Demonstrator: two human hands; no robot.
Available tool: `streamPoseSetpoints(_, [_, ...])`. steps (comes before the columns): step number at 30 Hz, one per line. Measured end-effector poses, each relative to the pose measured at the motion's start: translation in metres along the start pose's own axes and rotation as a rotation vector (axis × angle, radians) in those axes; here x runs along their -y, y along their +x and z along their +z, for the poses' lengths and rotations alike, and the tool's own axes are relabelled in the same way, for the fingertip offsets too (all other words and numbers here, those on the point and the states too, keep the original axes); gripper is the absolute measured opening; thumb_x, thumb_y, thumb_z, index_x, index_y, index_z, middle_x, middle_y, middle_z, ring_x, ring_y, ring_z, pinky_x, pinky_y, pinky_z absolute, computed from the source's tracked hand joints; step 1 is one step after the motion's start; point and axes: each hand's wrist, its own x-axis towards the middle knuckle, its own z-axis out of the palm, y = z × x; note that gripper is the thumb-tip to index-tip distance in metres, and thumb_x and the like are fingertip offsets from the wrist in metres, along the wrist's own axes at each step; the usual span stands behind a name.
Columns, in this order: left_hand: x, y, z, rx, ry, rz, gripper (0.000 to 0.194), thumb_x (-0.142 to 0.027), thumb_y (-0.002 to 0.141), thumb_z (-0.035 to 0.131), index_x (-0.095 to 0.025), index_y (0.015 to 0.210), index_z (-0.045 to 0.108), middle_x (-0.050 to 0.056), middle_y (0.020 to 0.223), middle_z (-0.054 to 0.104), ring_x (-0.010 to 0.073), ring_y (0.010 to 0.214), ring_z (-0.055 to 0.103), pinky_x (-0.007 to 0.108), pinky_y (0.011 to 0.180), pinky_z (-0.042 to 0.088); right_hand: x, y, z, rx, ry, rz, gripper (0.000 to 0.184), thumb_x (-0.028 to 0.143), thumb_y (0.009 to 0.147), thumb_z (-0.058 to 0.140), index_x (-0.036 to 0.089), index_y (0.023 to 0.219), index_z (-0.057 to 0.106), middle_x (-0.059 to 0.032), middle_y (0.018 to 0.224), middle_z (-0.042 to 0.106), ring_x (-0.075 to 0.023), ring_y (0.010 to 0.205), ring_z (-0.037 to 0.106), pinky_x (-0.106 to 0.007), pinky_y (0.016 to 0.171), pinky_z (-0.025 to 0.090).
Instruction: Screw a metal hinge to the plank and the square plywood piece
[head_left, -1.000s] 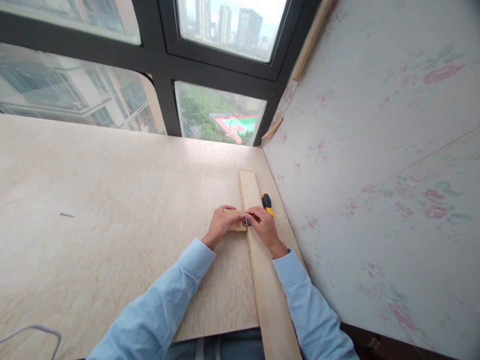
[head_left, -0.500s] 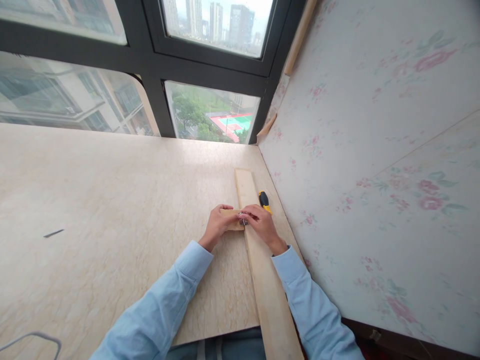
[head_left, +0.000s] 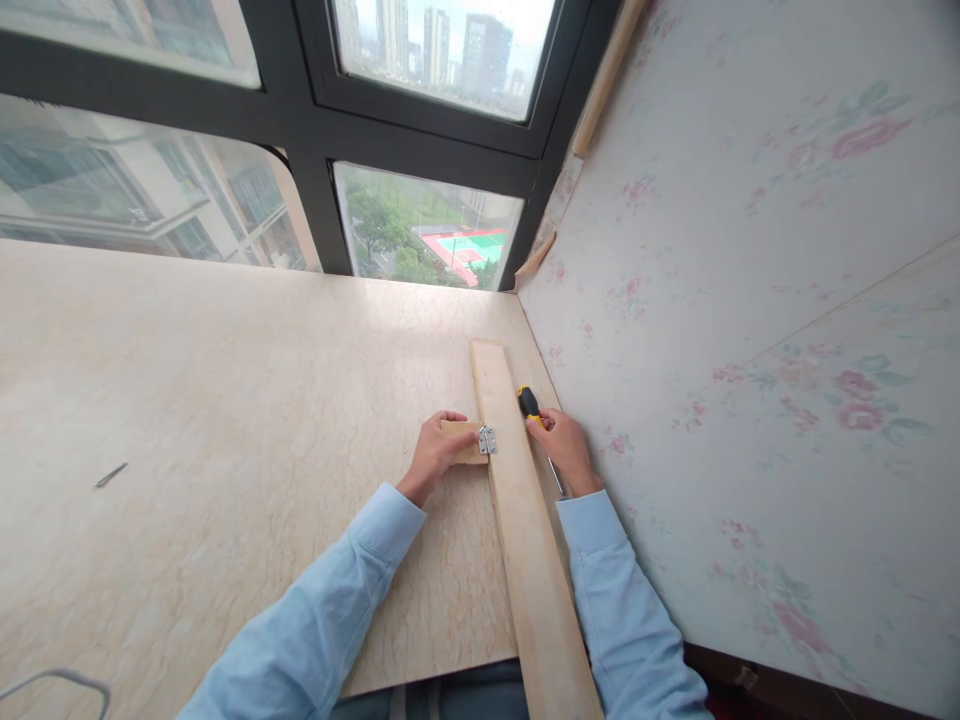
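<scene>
A long wooden board [head_left: 532,540] lies lengthwise on the marble-patterned surface. Against its left side sits a short wooden piece [head_left: 469,456], gripped by my left hand [head_left: 433,452]. A silver metal hinge [head_left: 488,440] spans the joint between the two pieces of wood, with my left thumb at its left edge. To the right of the board, my right hand [head_left: 571,452] has its thumb and fingers closed on a black-and-yellow screwdriver [head_left: 529,402] near the front of its handle. The metal shaft points back towards me, partly under the hand.
A small dark metal piece [head_left: 111,475] lies far left on the surface. A grey cable [head_left: 67,675] curves at the lower left. The floral-papered wall [head_left: 720,340] rises close by my right arm. Dark-framed windows [head_left: 300,140] stand behind.
My right hand has left the hinge and moved right to the screwdriver, closing on it. The hinge now shows plainly. My left hand stays on the short wooden piece.
</scene>
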Motion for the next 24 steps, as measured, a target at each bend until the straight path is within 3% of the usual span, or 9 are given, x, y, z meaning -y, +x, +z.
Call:
streamPoseSetpoints(3, [-0.001,-0.001,0.000,0.002,-0.010,-0.002,0.048,-0.026,0.054,0.081,-0.013,0.093,0.057,0.003,0.075,0.063,0.0137,0.061,0.060,0.022,0.051,0.047,0.002,0.001,-0.005,-0.008,0.271,0.088,0.023,0.037,0.074,0.063,0.015,0.077,0.069,-0.0015,0.064,0.064,-0.0157,0.060,0.057,-0.025,0.054,0.040])
streamPoseSetpoints(6, [-0.001,-0.001,0.000,0.005,-0.025,-0.009,0.048,-0.026,0.055,0.082,-0.013,0.094,0.056,0.004,0.075,0.063,0.0140,0.061,0.060,0.022,0.051,0.048,0.010,0.002,-0.018,-0.110,0.824,0.147,0.030,0.043,0.072,0.068,0.015,0.082,0.066,-0.0009,0.068,0.065,-0.0127,0.057,0.057,-0.023,0.052,0.042])
streamPoseSetpoints(8, [0.000,-0.001,0.000,0.006,-0.036,-0.007,0.049,-0.026,0.055,0.082,-0.013,0.094,0.056,0.004,0.076,0.064,0.0139,0.062,0.060,0.022,0.052,0.048,0.018,0.002,-0.029,-0.134,1.139,0.108,0.031,0.043,0.074,0.071,0.017,0.091,0.064,-0.0010,0.077,0.067,-0.0111,0.060,0.060,-0.023,0.055,0.047])
streamPoseSetpoints(10, [0.002,0.000,-0.001,0.008,-0.045,0.000,0.049,-0.025,0.055,0.082,-0.013,0.095,0.056,0.004,0.076,0.063,0.0138,0.061,0.060,0.022,0.051,0.048,0.028,-0.001,-0.037,-0.133,1.290,0.039,0.033,0.039,0.075,0.072,0.020,0.100,0.063,-0.0020,0.087,0.069,-0.0125,0.070,0.066,-0.024,0.061,0.051])
streamPoseSetpoints(14, [0.007,0.003,0.000,-0.008,-0.035,0.007,0.047,-0.025,0.053,0.082,-0.013,0.092,0.057,0.004,0.075,0.063,0.0140,0.061,0.060,0.021,0.049,0.046,0.049,-0.011,-0.038,-0.198,1.262,-0.119,0.034,0.033,0.080,0.070,0.021,0.109,0.060,-0.0043,0.096,0.071,-0.0194,0.085,0.070,-0.035,0.076,0.056])
streamPoseSetpoints(18, [0.008,0.004,0.000,-0.025,-0.041,0.022,0.047,-0.023,0.052,0.082,-0.013,0.091,0.058,0.004,0.074,0.063,0.0139,0.061,0.060,0.022,0.051,0.047,0.068,-0.016,-0.032,-0.241,1.042,-0.321,0.026,0.029,0.086,0.064,0.020,0.110,0.061,-0.0051,0.096,0.072,-0.0219,0.093,0.069,-0.044,0.090,0.052])
streamPoseSetpoints(24, [0.001,-0.001,0.001,-0.018,-0.047,0.012,0.048,-0.024,0.054,0.081,-0.012,0.092,0.056,0.004,0.075,0.063,0.0144,0.061,0.060,0.024,0.053,0.050,0.084,-0.011,-0.033,-0.111,0.892,-0.441,0.020,0.031,0.090,0.057,0.022,0.107,0.061,-0.0043,0.097,0.072,-0.0218,0.093,0.068,-0.041,0.086,0.055])
